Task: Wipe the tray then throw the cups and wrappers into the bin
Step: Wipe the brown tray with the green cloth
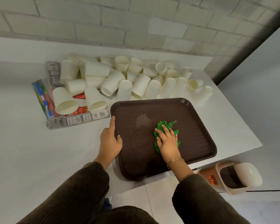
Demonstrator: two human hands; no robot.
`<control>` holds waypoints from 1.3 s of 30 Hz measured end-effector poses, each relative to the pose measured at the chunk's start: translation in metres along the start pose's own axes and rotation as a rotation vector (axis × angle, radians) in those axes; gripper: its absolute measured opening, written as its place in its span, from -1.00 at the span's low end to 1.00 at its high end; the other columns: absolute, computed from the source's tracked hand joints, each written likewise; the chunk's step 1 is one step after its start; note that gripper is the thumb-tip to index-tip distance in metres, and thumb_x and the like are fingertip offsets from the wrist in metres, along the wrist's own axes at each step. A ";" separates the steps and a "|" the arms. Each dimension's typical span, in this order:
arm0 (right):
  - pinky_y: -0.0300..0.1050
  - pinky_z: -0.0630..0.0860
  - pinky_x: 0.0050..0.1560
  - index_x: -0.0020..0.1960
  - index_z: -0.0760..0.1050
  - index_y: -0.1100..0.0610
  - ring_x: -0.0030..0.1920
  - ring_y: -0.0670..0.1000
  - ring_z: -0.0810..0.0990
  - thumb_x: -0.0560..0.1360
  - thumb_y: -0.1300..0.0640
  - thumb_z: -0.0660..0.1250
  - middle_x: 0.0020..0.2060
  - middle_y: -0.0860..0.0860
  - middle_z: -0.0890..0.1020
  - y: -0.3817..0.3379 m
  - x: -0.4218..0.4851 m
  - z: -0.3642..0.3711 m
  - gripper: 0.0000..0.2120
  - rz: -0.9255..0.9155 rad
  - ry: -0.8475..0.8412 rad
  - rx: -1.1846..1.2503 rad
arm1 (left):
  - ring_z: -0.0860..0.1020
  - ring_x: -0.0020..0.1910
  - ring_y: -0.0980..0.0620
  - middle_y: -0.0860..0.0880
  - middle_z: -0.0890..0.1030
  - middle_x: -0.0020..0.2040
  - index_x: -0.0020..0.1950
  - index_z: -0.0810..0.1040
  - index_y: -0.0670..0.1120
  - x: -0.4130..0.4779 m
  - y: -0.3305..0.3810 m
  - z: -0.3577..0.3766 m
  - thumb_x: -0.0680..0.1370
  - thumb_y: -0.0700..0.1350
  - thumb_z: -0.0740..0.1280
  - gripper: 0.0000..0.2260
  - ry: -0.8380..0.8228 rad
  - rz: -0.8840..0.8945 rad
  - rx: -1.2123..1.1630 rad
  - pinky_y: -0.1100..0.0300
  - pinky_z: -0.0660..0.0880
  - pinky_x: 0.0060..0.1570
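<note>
A dark brown tray [199, 126] lies on the white table, its near corner over the table's edge. My right hand [167, 141] presses flat on a crumpled green cloth [166, 125] in the tray's middle. A pale wet smear [143, 120] shows just left of the cloth. My left hand [110, 139] grips the tray's left rim. Behind the tray lies a heap of white paper cups [124, 78], most on their sides. Colourful and grey wrappers [78, 118] lie at the left, partly under two cups.
A beige bin [225, 180] with a white swing lid stands on the floor at the lower right, beside the table's corner. A white brick wall [120, 21] backs the table. The table's right edge [242, 120] runs diagonally close to the tray.
</note>
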State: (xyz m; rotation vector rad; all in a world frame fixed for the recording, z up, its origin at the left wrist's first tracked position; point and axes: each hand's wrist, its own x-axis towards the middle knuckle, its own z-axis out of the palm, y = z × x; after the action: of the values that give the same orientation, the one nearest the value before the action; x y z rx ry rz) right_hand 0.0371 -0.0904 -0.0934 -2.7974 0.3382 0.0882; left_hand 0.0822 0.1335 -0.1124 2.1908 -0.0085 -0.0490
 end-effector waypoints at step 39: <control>0.24 0.04 0.45 0.34 0.42 -0.11 0.48 0.19 0.12 0.57 0.05 0.18 0.46 0.01 0.29 -0.061 0.063 0.015 -0.66 -0.582 -0.062 -0.089 | 0.44 -0.15 0.01 -0.04 0.47 -0.17 0.53 -0.11 0.04 -0.007 -0.001 0.004 0.49 -0.20 0.23 -0.27 0.095 0.098 -0.050 0.08 0.42 -0.07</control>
State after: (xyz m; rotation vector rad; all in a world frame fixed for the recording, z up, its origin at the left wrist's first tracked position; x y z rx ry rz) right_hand 0.1128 -0.0430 -0.0948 -2.8494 -0.5074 0.0548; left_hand 0.0752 0.1316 -0.1154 2.1375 -0.0601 0.1086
